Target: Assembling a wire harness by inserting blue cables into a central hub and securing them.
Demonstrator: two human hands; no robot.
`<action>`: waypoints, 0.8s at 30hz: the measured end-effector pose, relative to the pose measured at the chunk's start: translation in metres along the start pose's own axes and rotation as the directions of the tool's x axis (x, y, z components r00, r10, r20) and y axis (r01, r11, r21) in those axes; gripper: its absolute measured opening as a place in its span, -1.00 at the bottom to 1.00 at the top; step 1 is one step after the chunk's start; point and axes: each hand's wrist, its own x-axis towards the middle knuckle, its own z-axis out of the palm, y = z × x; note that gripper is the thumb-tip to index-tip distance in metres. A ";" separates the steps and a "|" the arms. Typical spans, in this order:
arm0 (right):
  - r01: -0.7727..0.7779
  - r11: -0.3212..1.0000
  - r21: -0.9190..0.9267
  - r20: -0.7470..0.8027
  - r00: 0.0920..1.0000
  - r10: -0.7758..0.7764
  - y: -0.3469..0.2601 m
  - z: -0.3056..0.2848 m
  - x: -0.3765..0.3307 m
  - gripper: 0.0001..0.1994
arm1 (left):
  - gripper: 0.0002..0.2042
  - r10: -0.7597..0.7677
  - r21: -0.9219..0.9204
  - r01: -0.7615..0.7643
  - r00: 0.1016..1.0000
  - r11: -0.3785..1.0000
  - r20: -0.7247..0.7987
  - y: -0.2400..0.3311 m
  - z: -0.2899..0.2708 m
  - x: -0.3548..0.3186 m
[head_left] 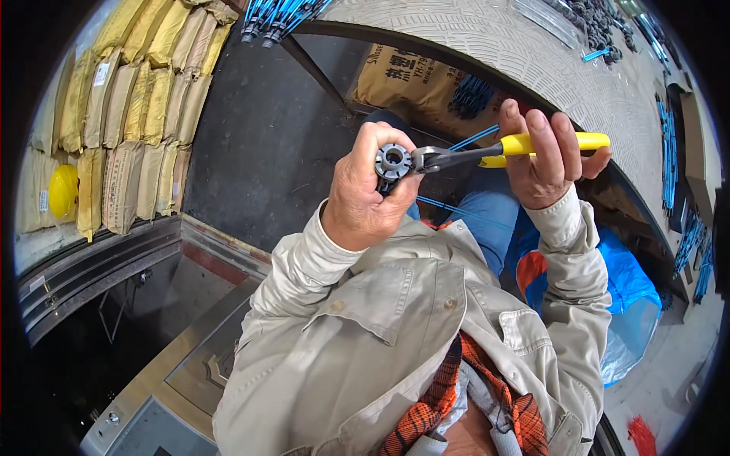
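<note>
My left hand [366, 190] is closed around a dark grey round hub [393, 160] with slots around its rim and a hole in its middle. Thin blue rods [473, 138] run out to the right from around it. Yellow-handled pliers [471, 155] lie level in my right hand [541, 156], whose fingers curl over the handles. The metal jaws touch the hub's right side, beside my left fingertips. What exactly sits between the jaws is too small to make out. Both hands are held up in front of my chest.
A patterned worktable [464, 34] curves past my right side, with dark parts [597, 23] and bundles of blue rods [668, 159] on it. More blue-rod bundles [277, 21] overhang its far left end. Yellow sacks [114, 99] are stacked at left. A blue bag [627, 277] stands below my right arm.
</note>
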 end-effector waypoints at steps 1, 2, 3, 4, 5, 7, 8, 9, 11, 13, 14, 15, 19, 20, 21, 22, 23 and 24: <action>0.003 1.000 0.005 -0.006 1.000 -0.002 -0.001 0.001 0.001 -0.53 | -0.69 0.002 0.002 -0.002 1.000 1.000 -0.008 0.001 -0.001 0.000; -0.009 1.000 0.021 0.002 1.000 0.009 -0.003 0.002 0.000 -0.55 | -0.70 -0.020 0.002 0.020 1.000 1.000 -0.007 0.002 -0.002 0.000; -0.021 0.999 0.039 0.010 1.000 0.020 -0.006 0.002 -0.001 -0.56 | -0.70 -0.042 0.002 0.042 0.999 0.999 -0.006 0.003 -0.003 -0.001; -0.033 0.998 0.056 0.018 0.999 0.032 -0.009 0.001 -0.002 -0.58 | -0.71 -0.063 0.003 0.063 0.998 0.998 -0.006 0.004 -0.004 -0.002; -0.046 0.996 0.074 0.026 0.999 0.044 -0.012 0.000 -0.002 -0.60 | -0.71 -0.085 0.005 0.085 0.996 0.996 -0.006 0.005 -0.005 -0.003; -0.070 0.996 0.063 0.072 0.995 0.066 -0.018 -0.006 -0.001 -0.62 | -0.71 -0.083 -0.008 0.083 0.996 0.997 -0.021 0.004 -0.005 -0.003; -0.097 0.994 0.054 0.121 0.989 0.090 -0.023 -0.010 -0.001 -0.65 | -0.72 -0.087 -0.020 0.086 0.996 0.996 -0.034 0.003 -0.006 -0.004; -0.123 0.991 0.042 0.171 0.979 0.114 -0.027 -0.015 0.000 -0.68 | -0.72 -0.090 -0.033 0.089 0.995 0.996 -0.045 0.003 -0.007 -0.006; -0.152 0.988 0.029 0.220 0.965 0.142 -0.033 -0.025 0.003 -0.70 | -0.72 -0.093 -0.043 0.091 0.994 0.995 -0.055 0.001 -0.010 -0.008; -0.200 0.961 0.193 0.388 0.915 0.113 -0.030 -0.035 0.010 -0.70 | -0.68 -0.050 -0.026 0.048 0.996 0.998 -0.077 -0.003 -0.011 -0.010; -0.233 0.935 0.267 0.467 0.880 0.086 -0.027 -0.039 0.014 -0.69 | -0.65 -0.029 -0.019 0.027 0.996 0.999 -0.086 -0.004 -0.011 -0.011; -0.272 0.902 0.335 0.541 0.839 0.052 -0.024 -0.043 0.018 -0.67 | -0.63 -0.009 -0.014 0.007 0.996 1.000 -0.093 -0.005 -0.011 -0.012; -0.343 0.663 0.665 0.665 0.676 -0.317 0.021 -0.052 0.055 -0.73 | -0.56 -0.073 -0.106 0.069 0.997 0.992 -0.032 0.008 -0.019 -0.013; -0.391 0.555 0.734 0.658 0.612 -0.438 0.030 -0.056 0.064 -0.74 | -0.54 -0.091 -0.141 0.089 0.996 0.986 -0.005 0.012 -0.022 -0.011; -0.408 0.566 0.716 0.678 0.598 -0.427 0.036 -0.056 0.065 -0.74 | -0.54 -0.096 -0.151 0.098 0.995 0.984 0.018 0.011 -0.023 -0.011; -0.712 0.357 0.604 0.747 0.351 -0.564 0.042 -0.050 0.064 -0.73 | -0.53 -0.070 -0.173 0.086 0.993 0.981 0.098 0.009 -0.025 -0.010; -0.925 0.168 0.340 0.684 0.121 -0.720 0.048 -0.044 0.063 -0.72 | -0.52 -0.039 -0.198 0.073 0.984 0.977 0.173 0.009 -0.026 -0.010; -0.999 0.033 -0.019 0.506 -0.038 -0.862 0.054 -0.040 0.061 -0.70 | -0.51 -0.005 -0.224 0.062 0.970 0.973 0.244 0.009 -0.027 -0.010</action>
